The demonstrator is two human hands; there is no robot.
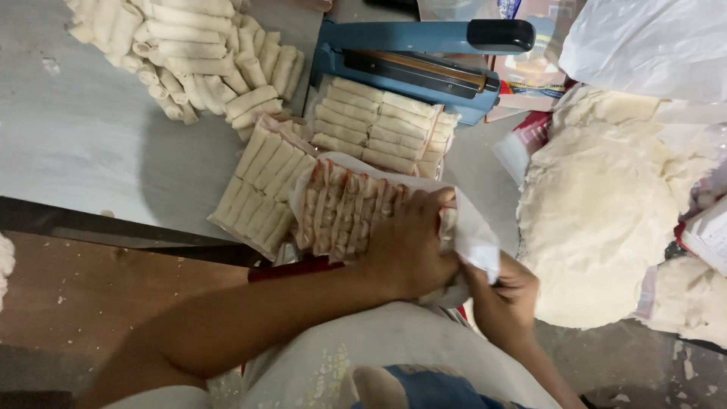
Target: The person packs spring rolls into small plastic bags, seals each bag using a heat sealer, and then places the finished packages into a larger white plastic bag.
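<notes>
Grey table [83, 144] stretching behind, left hand [409, 246] pressing flat — fingers spread — on the bag of rolls [341, 212] at the table edge, right hand [503, 299] pinching the bag's open end, fingers clenching plastic.

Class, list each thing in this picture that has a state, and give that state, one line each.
Heat sealer: arm raised, open.
Bag of rolls: open end, pressed flat by left hand.
Right hand: pinching the bag's open end.
Loose rolls: unpacked, piled.
Packed rolls: stacked.
</notes>
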